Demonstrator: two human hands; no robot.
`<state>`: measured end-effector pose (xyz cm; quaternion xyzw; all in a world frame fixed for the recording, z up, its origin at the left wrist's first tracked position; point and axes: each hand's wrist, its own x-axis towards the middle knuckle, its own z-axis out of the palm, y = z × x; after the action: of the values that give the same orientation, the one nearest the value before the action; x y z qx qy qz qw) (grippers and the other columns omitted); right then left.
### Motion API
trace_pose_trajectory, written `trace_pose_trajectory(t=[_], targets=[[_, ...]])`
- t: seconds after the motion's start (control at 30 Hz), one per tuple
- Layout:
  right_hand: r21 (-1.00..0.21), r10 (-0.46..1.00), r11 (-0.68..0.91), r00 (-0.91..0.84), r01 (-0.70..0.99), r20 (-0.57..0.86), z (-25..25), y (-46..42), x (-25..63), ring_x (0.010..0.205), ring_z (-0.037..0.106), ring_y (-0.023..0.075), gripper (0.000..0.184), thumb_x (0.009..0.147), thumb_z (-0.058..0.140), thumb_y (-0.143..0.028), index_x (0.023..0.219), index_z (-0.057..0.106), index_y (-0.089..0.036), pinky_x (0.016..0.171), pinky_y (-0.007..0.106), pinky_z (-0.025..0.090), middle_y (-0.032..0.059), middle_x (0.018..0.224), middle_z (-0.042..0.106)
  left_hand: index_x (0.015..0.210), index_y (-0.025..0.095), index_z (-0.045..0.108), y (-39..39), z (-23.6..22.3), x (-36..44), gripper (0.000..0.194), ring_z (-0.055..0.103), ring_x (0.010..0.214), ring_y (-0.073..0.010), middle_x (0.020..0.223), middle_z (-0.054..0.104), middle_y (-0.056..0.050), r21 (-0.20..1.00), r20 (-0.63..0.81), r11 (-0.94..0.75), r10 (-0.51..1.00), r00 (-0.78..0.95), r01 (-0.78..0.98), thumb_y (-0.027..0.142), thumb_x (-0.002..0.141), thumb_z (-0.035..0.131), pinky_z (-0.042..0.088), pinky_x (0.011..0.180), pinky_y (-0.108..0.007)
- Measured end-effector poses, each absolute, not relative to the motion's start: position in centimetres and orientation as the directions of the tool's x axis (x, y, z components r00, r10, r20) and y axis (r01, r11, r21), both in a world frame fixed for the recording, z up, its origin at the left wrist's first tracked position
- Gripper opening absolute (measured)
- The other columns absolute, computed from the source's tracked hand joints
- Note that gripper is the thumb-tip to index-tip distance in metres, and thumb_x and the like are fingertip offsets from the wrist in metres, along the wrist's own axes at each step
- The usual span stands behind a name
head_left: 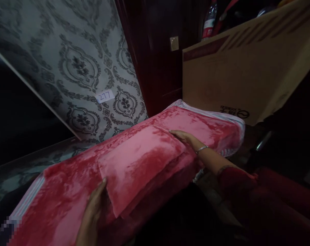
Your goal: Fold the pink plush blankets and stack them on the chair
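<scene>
We see one patterned wall (80, 65) behind one long surface under a red-pink plush cover (67, 191). One cardboard box (221, 78) stands beyond its right end. One folded plush cloth (139, 153) lies on the cover, between our two hands. Our right hand (182, 136) is open, fingers laid along the cloth's right edge; our left hand (93, 205) touches its left edge, fingers hidden, so we cannot tell its grip. We count one red-labelled bottle (209, 24), one "277" paper (105, 96) and one bracelet (201, 149).
</scene>
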<state>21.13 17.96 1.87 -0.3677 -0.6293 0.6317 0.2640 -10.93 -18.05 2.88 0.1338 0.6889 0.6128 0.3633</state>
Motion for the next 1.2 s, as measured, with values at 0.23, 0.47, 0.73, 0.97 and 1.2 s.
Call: trace_pose_trajectory(t=[0.23, 0.47, 0.73, 0.97, 1.2], targets=[[-0.956, 0.840, 0.225, -0.534, 0.186, 0.094, 0.9, 17.3, 22.1, 0.066, 0.051, 0.0132, 0.030, 0.078, 0.070, -0.035, 0.060, 0.053, -0.018, 0.067, 0.022, 0.044, -0.0052, 0.063, 0.056, 0.072, 0.020, 0.068, -18.8, 3.1, -8.5, 0.039, 0.072, 0.072, -0.0277, 0.064, 0.071, -0.003, 0.967, -0.254, 0.180, 0.604, -0.755, -0.181, 0.050, 0.053, 0.085, 0.057, 0.061, -0.035], [-0.964, 0.860, 0.187, -0.505, 0.187, 0.069, 0.4, 16.1, 23.4, 0.069, 0.051, 0.0145, 0.031, 0.079, 0.066, -0.045, 0.067, 0.057, -0.018, 0.064, 0.023, 0.042, -0.0027, 0.066, 0.057, 0.058, 0.018, 0.060, -19.9, 3.4, -7.2, 0.049, 0.052, 0.041, -0.0143, 0.047, 0.056, 0.002, 0.954, -0.300, 0.210, 0.649, -0.699, -0.215, 0.056, 0.045, 0.088, 0.042, 0.042, -0.027], [-0.963, 0.846, 0.188, -0.530, 0.193, 0.059, 0.2, 15.7, 24.3, 0.060, 0.044, 0.0114, 0.035, 0.067, 0.073, -0.047, 0.067, 0.051, -0.020, 0.055, 0.022, 0.035, -0.0056, 0.062, 0.048, 0.091, 0.014, 0.072, -20.8, 3.3, -4.2, 0.061, 0.071, 0.079, -0.0293, 0.074, 0.074, -0.007, 0.945, -0.326, 0.263, 0.706, -0.628, -0.195, 0.047, 0.044, 0.092, 0.057, 0.072, -0.038], [-0.965, 0.865, 0.159, -0.501, 0.209, 0.034, -0.2, 15.4, 25.0, 0.081, 0.061, 0.0204, 0.035, 0.071, 0.073, -0.049, 0.084, 0.065, -0.017, 0.074, 0.029, 0.050, 0.0033, 0.085, 0.067, 0.117, 0.018, 0.061, -21.9, 1.5, -4.8, 0.077, 0.066, 0.097, -0.0277, 0.104, 0.069, -0.009, 0.937, 0.148, 0.178, 0.576, -0.804, 0.301, 0.064, 0.058, 0.079, 0.053, 0.089, -0.044], [-0.994, 0.824, -0.001, -0.563, 0.107, -0.061, 1.2, 15.5, 25.9, 0.106, 0.064, 0.0255, 0.064, 0.078, 0.076, -0.036, 0.137, 0.058, -0.021, 0.093, 0.038, 0.056, 0.0094, 0.135, 0.062, 0.118, 0.020, 0.066, -22.0, 0.1, -4.2, 0.040, 0.056, 0.120, -0.0332, 0.126, 0.064, -0.014, 0.262, 0.611, 0.060, 0.762, -0.214, 0.963, 0.036, 0.081, 0.061, 0.041, 0.106, -0.052]])
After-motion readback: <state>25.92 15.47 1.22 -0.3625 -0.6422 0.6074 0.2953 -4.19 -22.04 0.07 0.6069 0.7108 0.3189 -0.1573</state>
